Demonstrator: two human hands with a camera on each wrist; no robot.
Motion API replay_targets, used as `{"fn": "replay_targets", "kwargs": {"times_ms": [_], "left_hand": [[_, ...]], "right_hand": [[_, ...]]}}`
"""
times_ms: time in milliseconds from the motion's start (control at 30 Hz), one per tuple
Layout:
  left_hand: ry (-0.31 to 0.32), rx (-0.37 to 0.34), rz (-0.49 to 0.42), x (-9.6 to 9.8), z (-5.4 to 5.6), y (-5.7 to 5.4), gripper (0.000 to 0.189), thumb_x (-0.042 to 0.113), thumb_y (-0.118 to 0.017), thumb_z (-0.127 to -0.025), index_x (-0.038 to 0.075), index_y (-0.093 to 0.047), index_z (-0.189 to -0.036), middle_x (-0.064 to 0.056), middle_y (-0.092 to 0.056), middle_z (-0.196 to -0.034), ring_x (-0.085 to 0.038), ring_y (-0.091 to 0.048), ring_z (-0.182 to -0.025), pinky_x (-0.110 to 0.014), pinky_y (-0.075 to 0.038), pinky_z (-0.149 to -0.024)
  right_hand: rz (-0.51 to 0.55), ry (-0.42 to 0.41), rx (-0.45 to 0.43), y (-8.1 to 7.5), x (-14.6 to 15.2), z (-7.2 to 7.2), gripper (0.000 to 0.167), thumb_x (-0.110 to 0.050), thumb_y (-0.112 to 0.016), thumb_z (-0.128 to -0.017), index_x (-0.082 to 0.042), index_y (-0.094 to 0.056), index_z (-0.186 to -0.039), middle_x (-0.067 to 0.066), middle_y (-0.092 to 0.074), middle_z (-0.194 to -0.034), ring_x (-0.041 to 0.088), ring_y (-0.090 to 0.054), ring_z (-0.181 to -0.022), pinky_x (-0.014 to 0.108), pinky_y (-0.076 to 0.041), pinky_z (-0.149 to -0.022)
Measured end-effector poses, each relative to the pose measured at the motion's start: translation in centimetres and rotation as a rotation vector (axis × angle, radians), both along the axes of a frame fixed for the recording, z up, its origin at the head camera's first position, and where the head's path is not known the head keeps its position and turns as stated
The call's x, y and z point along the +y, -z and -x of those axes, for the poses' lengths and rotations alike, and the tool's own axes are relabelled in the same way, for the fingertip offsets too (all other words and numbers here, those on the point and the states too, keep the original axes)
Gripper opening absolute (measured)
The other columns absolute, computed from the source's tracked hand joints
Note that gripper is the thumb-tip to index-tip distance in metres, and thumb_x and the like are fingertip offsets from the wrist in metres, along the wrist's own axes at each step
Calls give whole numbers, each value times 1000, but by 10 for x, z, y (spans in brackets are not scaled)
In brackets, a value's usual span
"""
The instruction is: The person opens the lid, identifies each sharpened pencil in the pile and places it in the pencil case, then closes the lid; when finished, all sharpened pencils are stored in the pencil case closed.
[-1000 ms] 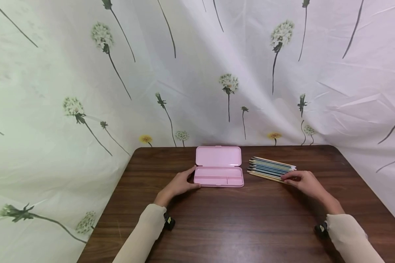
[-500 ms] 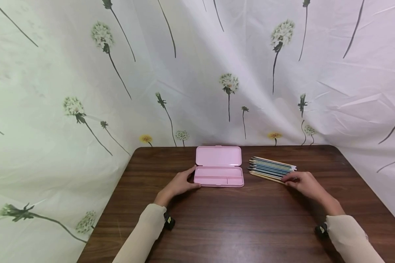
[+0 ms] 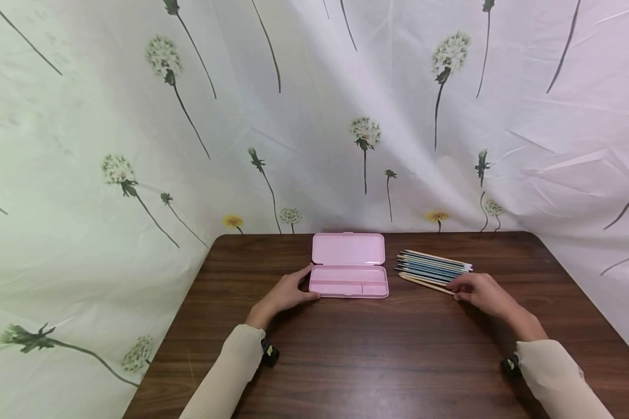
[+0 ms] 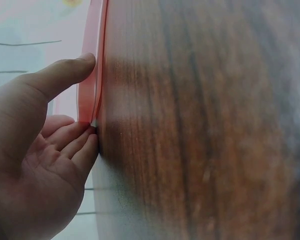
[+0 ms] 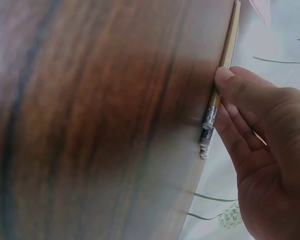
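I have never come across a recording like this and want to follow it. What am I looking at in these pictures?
There is no machine here, just a person working bare-handed. The wide picture comes from a camera worn on the head, looking forward and down. The two smaller ones come from wrist cameras, one on each side, so the table looks tipped over in them. On it lie an open pink case and, to its right, a row of pencils. The left hand holds the case's left end between thumb and fingers. The right hand pinches the pencil nearest the person, close to its eraser end. Behind the table is a pale cloth printed with flowers.
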State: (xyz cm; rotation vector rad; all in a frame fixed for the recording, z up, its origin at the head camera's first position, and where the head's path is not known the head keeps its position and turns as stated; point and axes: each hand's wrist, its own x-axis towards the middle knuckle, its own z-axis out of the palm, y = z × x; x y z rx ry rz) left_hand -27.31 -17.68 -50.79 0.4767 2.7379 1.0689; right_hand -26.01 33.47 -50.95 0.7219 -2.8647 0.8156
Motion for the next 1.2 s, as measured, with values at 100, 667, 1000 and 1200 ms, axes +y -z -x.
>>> {"fn": "replay_targets", "kwargs": {"times_ms": [100, 667, 1000, 1200], "left_hand": [[-1, 2, -5, 0, 0, 1, 88, 31, -81, -96, 7, -35, -167, -16, -44, -168, -34, -43, -155, -52, -39, -125], [0, -5, -11, 1, 0, 0, 88, 32, -81, -96, 7, -35, -167, -15, -42, -169, -34, -42, -156, -53, -38, -126], [-6, -5, -12, 1, -1, -1, 87, 32, -81, -96, 10, -36, -167, -14, -44, -168, -34, -44, -155, -54, -39, -125], [0, -8, -8, 0, -2, -2, 86, 32, -80, -97, 10, -35, -167, -14, -43, -169, -34, -43, -156, -54, -39, -125]], "right_hand": [[-23, 1, 10, 0, 0, 0, 19, 3, -81, -89, -8, -83, -104, -3, -77, -93, -2, -60, -78, 26, -54, -68], [18, -9, 167, -10, -8, 0, 20, 6, -82, -87, -9, -85, -100, 1, -81, -96, 5, -68, -82, 30, -58, -71], [100, -7, 215, -22, -24, 5, 26, 9, -81, -87, -13, -86, -99, 1, -81, -96, 11, -73, -88, 29, -59, -73], [132, -57, 232, -31, -36, 11, 26, 10, -80, -87, -12, -86, -101, -1, -79, -92, 13, -71, -85, 25, -55, -72]]}}
